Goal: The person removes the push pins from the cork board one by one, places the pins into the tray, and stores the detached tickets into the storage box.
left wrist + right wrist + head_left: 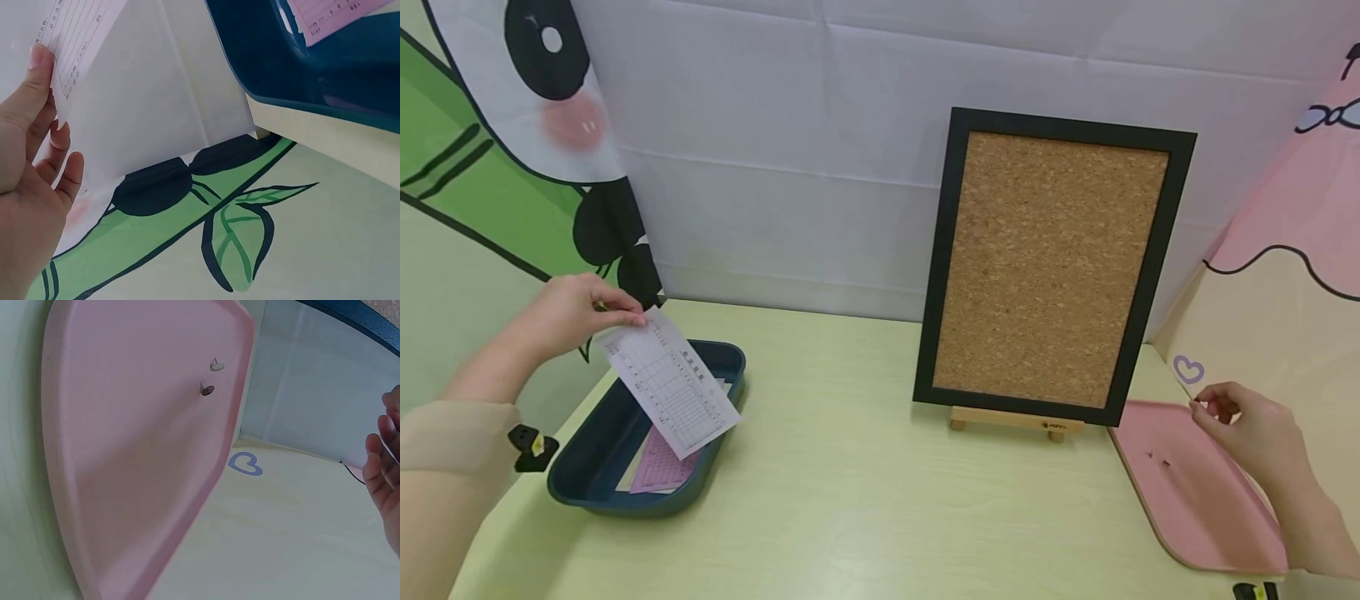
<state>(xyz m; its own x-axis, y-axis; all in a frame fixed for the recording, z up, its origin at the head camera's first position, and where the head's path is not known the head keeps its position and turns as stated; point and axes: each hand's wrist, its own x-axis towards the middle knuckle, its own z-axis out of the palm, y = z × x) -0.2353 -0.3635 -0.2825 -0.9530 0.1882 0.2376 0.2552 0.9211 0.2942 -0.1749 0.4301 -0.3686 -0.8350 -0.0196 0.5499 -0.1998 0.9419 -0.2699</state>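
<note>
My left hand (580, 312) pinches a white printed paper form (673, 383) by its upper corner, between thumb and fingers. The sheet hangs slanted over a dark blue bin (625, 503), where a pink printed form (661, 468) and paler paper lie. Above the far end of a pink tray (1232, 546), my right hand (1255, 433) has thumb and index fingertips pressed together on a small dark piece, seemingly a thumbtack. Two metal thumbtacks (207, 390) lie on the tray, points up. In the right wrist view only the curled fingers (373, 465) show, at the right edge.
A black-framed cork board (1052, 275) leans on a small wooden easel (1015, 419) at the back of the pale table (850, 467). Behind it hangs a printed cloth backdrop (790, 183) with a purple heart drawn on its right side.
</note>
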